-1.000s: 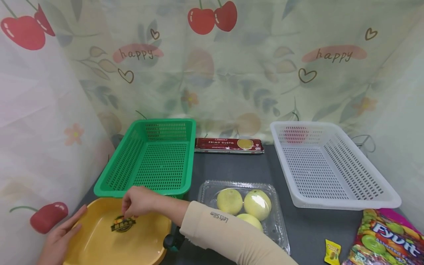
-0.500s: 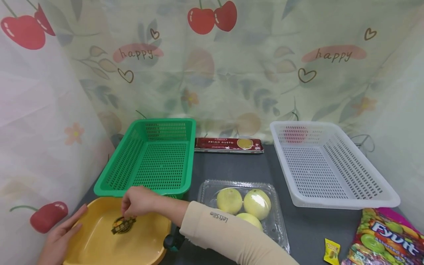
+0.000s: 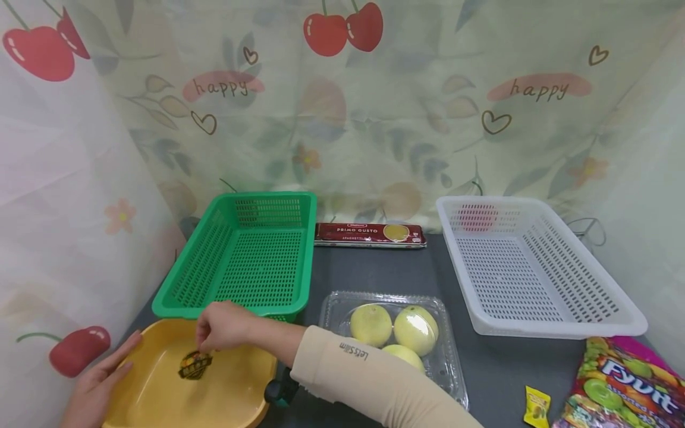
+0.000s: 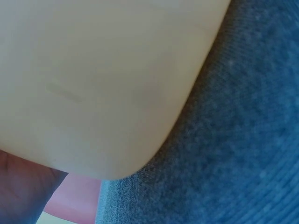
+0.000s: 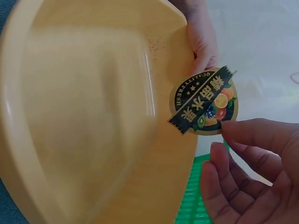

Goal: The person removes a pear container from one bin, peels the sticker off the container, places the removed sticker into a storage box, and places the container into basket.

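Observation:
Pinched between the thumb and finger of my right hand [image 5: 254,158] is a round fruit sticker [image 5: 205,102], dark with a gold edge, printed fruit and a banner. In the head view the sticker [image 3: 194,365] overlaps the inside of a yellow plastic basin [image 3: 176,398], with my right hand [image 3: 222,325] just above it. My left hand [image 3: 101,377] holds the basin by its left side. The left wrist view has the basin's pale outer wall [image 4: 103,93] close up, part of the left hand [image 4: 28,186] beneath it.
A green basket [image 3: 262,261] stands behind the basin. Right of it lie a spaghetti pack [image 3: 369,235] and a clear clamshell [image 3: 444,374] with pale yellow-green round fruits. A white basket [image 3: 514,285], a small yellow packet [image 3: 537,406] and a Fyvit candy bag [image 3: 631,386] are at the right.
The sticker has turned and tilted in the right hand's fingers, looking narrower and more slanted in the head view. Both hands and the basin stay in nearly the same place.

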Available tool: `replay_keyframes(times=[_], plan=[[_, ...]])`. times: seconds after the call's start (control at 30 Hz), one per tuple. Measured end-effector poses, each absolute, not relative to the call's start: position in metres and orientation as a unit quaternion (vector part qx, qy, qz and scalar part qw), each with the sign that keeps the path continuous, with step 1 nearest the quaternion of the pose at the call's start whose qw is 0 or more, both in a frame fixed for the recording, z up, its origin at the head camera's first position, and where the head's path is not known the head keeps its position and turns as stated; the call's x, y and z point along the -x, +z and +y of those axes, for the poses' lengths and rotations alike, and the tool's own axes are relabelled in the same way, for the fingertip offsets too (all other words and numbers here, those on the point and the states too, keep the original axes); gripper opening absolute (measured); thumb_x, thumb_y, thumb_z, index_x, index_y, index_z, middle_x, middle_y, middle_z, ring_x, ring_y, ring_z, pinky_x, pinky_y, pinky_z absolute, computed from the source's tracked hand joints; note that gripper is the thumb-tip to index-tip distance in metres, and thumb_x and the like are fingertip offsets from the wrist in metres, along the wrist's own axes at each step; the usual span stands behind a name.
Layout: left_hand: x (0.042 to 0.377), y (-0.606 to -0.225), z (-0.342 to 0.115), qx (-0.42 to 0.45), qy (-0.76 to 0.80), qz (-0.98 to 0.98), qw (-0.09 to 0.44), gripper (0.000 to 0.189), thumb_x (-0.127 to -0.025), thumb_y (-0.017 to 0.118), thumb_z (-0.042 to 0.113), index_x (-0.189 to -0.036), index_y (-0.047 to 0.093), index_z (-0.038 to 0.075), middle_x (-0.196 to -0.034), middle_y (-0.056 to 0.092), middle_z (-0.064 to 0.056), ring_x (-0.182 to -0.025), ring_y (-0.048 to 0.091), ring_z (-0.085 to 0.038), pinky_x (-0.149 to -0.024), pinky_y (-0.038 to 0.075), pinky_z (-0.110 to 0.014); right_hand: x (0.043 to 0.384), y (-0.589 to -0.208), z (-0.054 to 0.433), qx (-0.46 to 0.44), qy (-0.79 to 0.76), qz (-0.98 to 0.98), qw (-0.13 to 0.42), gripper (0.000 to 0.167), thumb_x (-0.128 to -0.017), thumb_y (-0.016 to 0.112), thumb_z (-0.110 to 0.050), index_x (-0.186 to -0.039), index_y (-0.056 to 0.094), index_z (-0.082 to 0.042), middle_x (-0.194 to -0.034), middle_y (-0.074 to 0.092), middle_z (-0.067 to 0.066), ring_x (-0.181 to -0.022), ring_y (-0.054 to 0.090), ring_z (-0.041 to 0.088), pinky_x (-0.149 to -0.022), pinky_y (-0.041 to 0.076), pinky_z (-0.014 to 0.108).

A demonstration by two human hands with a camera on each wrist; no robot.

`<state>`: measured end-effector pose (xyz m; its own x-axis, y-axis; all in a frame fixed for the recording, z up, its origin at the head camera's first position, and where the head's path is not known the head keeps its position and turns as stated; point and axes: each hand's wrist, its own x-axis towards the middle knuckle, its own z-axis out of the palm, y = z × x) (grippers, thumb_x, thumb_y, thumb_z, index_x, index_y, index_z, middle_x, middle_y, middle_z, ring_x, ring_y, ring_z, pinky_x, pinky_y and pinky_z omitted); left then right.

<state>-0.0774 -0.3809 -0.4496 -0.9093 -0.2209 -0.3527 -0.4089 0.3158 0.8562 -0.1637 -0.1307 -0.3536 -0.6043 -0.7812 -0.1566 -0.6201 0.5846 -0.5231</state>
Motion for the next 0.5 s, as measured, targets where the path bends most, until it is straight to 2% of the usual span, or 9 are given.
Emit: replay_keyframes(times=[0.1, 0.17, 0.2, 0.27, 0.3, 0.43, 0.5], plan=[[0.0772, -0.4485, -0.3794, 0.195, 0.554, 0.805, 0.082, 0.053, -0.100, 0.033, 0.037, -0.147, 0.012, 0.022, -0.136, 0.019, 0.040, -0.139, 0.022, 0.001, -0.078, 0.041, 0.001, 0.1647, -0.3546, -0.1307, 0.401, -0.234, 0.860, 0.211, 0.007, -0.086, 0.066, -0.016, -0.080, 0.067, -0.018, -0.075, 0.063, -0.012, -0.059, 0.054, -0.003, -0.055, 0.044, 0.009], [0.0767, -0.4480, -0.3785, 0.196, 0.560, 0.801, 0.083, 0.051, -0.100, 0.033, 0.038, -0.146, 0.012, 0.027, -0.144, 0.013, 0.031, -0.145, 0.010, -0.015, -0.078, 0.040, 0.002, 0.1653, -0.3557, -0.1306, 0.392, -0.265, 0.849, 0.236, 0.008, -0.086, 0.065, -0.012, -0.079, 0.066, -0.016, -0.076, 0.064, -0.010, -0.058, 0.055, -0.002, -0.055, 0.046, 0.010], [0.0766, -0.4478, -0.3782, 0.198, 0.564, 0.797, 0.084, 0.051, -0.101, 0.033, 0.037, -0.146, 0.012, 0.028, -0.145, 0.012, 0.029, -0.145, 0.009, -0.015, -0.078, 0.040, 0.002, 0.1656, -0.3560, -0.1305, 0.387, -0.281, 0.842, 0.249, 0.008, -0.086, 0.065, -0.011, -0.079, 0.066, -0.015, -0.076, 0.064, -0.008, -0.058, 0.056, -0.001, -0.055, 0.047, 0.010], [0.0761, -0.4482, -0.3778, 0.200, 0.564, 0.797, 0.079, 0.051, -0.100, 0.034, 0.037, -0.146, 0.013, 0.027, -0.141, 0.016, 0.035, -0.138, 0.021, 0.005, -0.078, 0.041, 0.001, 0.1657, -0.3570, -0.1301, 0.373, -0.309, 0.833, 0.267, 0.008, -0.085, 0.065, -0.008, -0.079, 0.066, -0.012, -0.075, 0.064, -0.006, -0.057, 0.056, 0.001, -0.055, 0.049, 0.012], [0.0760, -0.4481, -0.3778, 0.200, 0.565, 0.796, 0.079, 0.051, -0.100, 0.034, 0.037, -0.146, 0.013, 0.027, -0.141, 0.016, 0.035, -0.138, 0.021, 0.004, -0.078, 0.041, 0.001, 0.1656, -0.3570, -0.1298, 0.367, -0.321, 0.829, 0.273, 0.007, -0.085, 0.065, -0.007, -0.079, 0.066, -0.011, -0.073, 0.063, -0.005, -0.057, 0.056, 0.002, -0.054, 0.050, 0.013], [0.0755, -0.4487, -0.3785, 0.194, 0.566, 0.798, 0.078, 0.052, -0.100, 0.035, 0.038, -0.146, 0.013, 0.027, -0.141, 0.016, 0.035, -0.141, 0.020, -0.002, -0.077, 0.041, 0.001, 0.1645, -0.3582, -0.1295, 0.349, -0.344, 0.823, 0.287, 0.005, -0.084, 0.065, -0.004, -0.081, 0.067, -0.007, -0.068, 0.059, -0.005, -0.056, 0.056, 0.005, -0.054, 0.052, 0.017], [0.0753, -0.4492, -0.3789, 0.192, 0.562, 0.801, 0.079, 0.051, -0.100, 0.034, 0.039, -0.146, 0.013, 0.029, -0.147, 0.013, 0.027, -0.145, 0.009, -0.017, -0.078, 0.041, 0.002, 0.1640, -0.3591, -0.1297, 0.345, -0.348, 0.820, 0.295, 0.005, -0.084, 0.065, -0.004, -0.081, 0.067, -0.006, -0.067, 0.058, -0.005, -0.055, 0.055, 0.005, -0.054, 0.051, 0.017]])
